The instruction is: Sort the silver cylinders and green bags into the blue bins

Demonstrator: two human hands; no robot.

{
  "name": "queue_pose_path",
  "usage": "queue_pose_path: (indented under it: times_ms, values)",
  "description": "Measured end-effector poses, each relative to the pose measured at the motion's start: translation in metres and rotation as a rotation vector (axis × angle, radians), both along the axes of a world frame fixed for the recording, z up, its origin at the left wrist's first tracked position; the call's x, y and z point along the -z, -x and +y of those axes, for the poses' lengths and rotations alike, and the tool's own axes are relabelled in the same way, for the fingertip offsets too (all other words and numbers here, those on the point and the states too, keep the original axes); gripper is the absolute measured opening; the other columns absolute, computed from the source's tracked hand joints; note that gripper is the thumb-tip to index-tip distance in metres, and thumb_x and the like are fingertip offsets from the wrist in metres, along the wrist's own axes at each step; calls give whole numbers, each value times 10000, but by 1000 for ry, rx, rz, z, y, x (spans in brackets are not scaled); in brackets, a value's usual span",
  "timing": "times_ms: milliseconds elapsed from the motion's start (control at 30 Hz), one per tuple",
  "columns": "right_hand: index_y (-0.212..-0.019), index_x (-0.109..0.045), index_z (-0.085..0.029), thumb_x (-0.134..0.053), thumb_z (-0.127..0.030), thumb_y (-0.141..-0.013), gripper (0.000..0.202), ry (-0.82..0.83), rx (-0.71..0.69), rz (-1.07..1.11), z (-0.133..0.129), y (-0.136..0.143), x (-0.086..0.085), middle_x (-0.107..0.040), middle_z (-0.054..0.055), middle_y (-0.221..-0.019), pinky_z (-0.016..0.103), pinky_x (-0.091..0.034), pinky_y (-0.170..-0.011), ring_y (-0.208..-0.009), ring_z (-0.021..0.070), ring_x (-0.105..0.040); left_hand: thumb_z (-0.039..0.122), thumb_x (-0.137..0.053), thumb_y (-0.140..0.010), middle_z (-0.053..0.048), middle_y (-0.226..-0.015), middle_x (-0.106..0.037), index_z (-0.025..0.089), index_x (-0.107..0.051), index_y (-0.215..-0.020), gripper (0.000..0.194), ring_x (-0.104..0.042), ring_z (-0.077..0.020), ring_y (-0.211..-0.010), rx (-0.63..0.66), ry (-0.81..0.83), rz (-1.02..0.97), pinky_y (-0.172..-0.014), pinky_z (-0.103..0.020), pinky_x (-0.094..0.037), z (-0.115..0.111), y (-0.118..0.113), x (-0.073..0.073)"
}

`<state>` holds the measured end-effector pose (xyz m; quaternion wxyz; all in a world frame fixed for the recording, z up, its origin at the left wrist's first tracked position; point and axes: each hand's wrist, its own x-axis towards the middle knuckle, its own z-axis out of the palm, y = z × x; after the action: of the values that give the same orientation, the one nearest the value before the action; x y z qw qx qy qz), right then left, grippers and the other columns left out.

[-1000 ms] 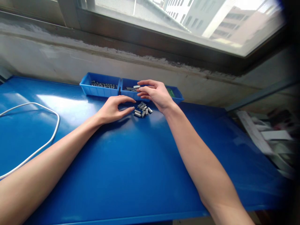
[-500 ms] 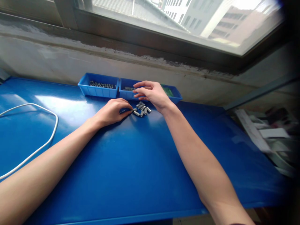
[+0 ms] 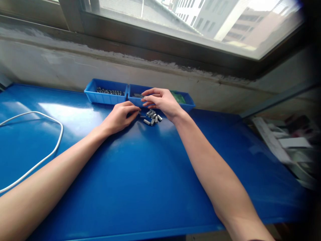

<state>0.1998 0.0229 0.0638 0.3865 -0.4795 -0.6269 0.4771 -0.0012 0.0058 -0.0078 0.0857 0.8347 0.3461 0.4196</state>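
My left hand (image 3: 121, 115) is closed in a pinch just left of a loose pile of hexagonal metal standoffs (image 3: 152, 121) on the blue table. A small grey standoff (image 3: 139, 113) shows at its fingertips, mostly covered by them. Above the pile, my right hand (image 3: 164, 102) reaches over the front edge of the middle blue bin (image 3: 132, 99). Its thumb and fingers curl together in a loose pinch; whatever lies between the tips is too small to make out. Grey metal pieces (image 3: 137, 95) lie inside that bin.
The left blue bin (image 3: 105, 98) holds many small screws (image 3: 109, 91). Something green (image 3: 179, 97) lies in the bin at the right. A white cable (image 3: 56, 147) curves over the table's left side. Behind the bins stands a wall (image 3: 75, 72) under a window.
My left hand has drawn slightly left and up from the pile with a standoff in its fingertips. The right hand has shifted only a little.
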Motion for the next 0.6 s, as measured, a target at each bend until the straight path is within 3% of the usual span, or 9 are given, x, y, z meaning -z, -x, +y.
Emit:
queue_pose_path:
  times_ms: [200,367,467,600]
  values:
    - [-1012,-750,-169,-717,-212,-807,212,22,-75,-55,-1,-1,-2,-796,57,-909,181,-533,-641,-746,120,-712,329,-562,-997,-80,-910,-745,152,-773,-960,278,-676,-184,-793,-155,58,-87,-759,-293,-517,0,-1,-7]
    - [-1008,-760,-158,-709,-220,-833,192,16,-143,-144,-1,-1,-1,-783,59,-842,164,-485,-562,-665,106,-678,432,-579,-1000,-28,-653,-703,164,-712,-817,351,-634,-147,-589,-244,254,-293,-605,-259,-475,1,1,-10]
    - [-1008,-761,-164,-702,-223,-847,182,21,-170,-170,-2,-1,0,-779,51,-825,161,-485,-560,-662,103,-675,501,-648,-954,-36,-659,-729,161,-720,-842,365,-676,-156,-577,-224,337,-419,-580,-252,-507,2,2,-8]
    - [-1033,-760,-179,-717,-232,-845,199,19,-186,-183,-2,-1,1,-785,48,-829,173,-499,-568,-680,115,-689,533,-778,-843,-71,-856,-793,174,-725,-939,375,-773,-227,-807,-99,388,-535,-742,-305,-618,2,2,-7]
